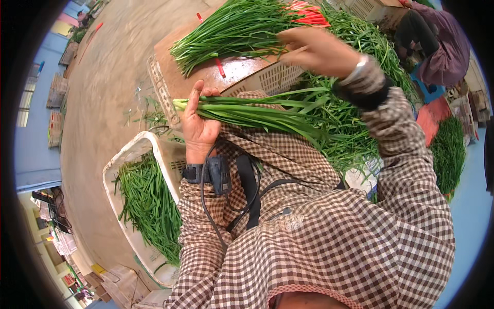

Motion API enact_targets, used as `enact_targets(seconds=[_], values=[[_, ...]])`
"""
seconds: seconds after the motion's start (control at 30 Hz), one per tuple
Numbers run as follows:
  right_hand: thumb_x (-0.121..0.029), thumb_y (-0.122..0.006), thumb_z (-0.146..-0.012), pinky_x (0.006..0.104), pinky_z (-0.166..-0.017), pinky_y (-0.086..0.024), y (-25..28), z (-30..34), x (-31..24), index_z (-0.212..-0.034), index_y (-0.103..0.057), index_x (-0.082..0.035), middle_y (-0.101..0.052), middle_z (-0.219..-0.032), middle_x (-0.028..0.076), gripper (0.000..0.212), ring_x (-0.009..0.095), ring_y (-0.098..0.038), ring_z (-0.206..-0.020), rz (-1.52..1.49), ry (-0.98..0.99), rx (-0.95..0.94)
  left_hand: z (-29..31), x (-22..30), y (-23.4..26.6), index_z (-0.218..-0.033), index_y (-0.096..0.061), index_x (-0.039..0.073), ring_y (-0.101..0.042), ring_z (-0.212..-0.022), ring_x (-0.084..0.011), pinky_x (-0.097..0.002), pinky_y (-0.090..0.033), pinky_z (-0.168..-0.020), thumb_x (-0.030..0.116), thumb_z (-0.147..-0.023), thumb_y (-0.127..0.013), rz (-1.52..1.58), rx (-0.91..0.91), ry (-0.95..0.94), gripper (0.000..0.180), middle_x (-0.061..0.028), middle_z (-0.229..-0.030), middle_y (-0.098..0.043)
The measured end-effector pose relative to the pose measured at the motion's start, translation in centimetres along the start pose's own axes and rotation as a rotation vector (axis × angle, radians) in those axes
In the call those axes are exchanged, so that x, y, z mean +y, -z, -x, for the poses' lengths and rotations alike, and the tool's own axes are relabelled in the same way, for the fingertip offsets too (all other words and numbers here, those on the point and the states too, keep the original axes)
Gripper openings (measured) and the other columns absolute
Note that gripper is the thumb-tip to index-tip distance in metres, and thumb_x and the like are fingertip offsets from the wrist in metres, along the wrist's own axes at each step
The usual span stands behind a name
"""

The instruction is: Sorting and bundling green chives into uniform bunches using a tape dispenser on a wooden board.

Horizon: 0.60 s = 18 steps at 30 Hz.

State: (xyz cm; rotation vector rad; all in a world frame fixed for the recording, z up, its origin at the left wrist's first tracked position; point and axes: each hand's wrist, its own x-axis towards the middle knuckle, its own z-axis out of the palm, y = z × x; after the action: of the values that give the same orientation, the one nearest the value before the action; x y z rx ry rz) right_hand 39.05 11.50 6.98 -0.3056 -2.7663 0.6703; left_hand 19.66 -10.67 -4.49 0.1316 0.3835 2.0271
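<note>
My left hand (200,126) is closed around a small bunch of garlic chives (252,112), near its pale cut ends. The leaves stretch to the right across my lap. My right hand (321,51) is raised at the right end of the board, slightly blurred, its thumb and fingers apart with nothing visible between them. Close beyond it lies a large pile of chives (231,33) on a brown board (236,72) set over a plastic crate (278,77). Red strips (311,13) lie at the pile's right end, and another red strip (220,67) sticks out under it.
A white basket (167,159) of loose leaves stands by my left arm. A heap of loose chives (350,139) spreads to my right. Farther right, a person in a purple top (446,44) sits near more chives (445,154). Leaf scraps litter the floor (98,154).
</note>
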Motion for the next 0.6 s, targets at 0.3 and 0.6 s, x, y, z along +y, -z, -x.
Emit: enact_targets(seconds=[0.3, 0.6], values=[[-0.014, -0.064, -0.072, 0.0477, -0.063, -0.048, -14.3, -0.8, -5.3, -0.091, -0.048, -0.002, -0.063, -0.079, 0.018, 0.028, 0.037, -0.062, -0.075, 0.014, 0.125, -0.009, 1.4, -1.2, -2.8, -0.102, -0.061, 0.007, -0.061, -0.086, -0.0226, -0.0383, -0.047, -0.082, 0.021, -0.091, -0.055, 0.037, 0.168, -0.137, 0.019, -0.0076, -0.087, -0.064], [-0.013, -0.069, -0.067, 0.0466, -0.065, -0.049, -13.1, -2.1, -5.4, -0.093, -0.046, -0.005, -0.06, -0.077, 0.018, 0.036, 0.039, -0.06, -0.074, 0.069, 0.162, -0.268, 0.3, -0.7, 1.0, -0.104, -0.06, 0.006, -0.06, -0.078, -0.0207, -0.0385, -0.05, -0.077, 0.023, -0.092, -0.052, -0.024, 0.016, -0.2, 0.022, -0.0055, -0.079, -0.061]])
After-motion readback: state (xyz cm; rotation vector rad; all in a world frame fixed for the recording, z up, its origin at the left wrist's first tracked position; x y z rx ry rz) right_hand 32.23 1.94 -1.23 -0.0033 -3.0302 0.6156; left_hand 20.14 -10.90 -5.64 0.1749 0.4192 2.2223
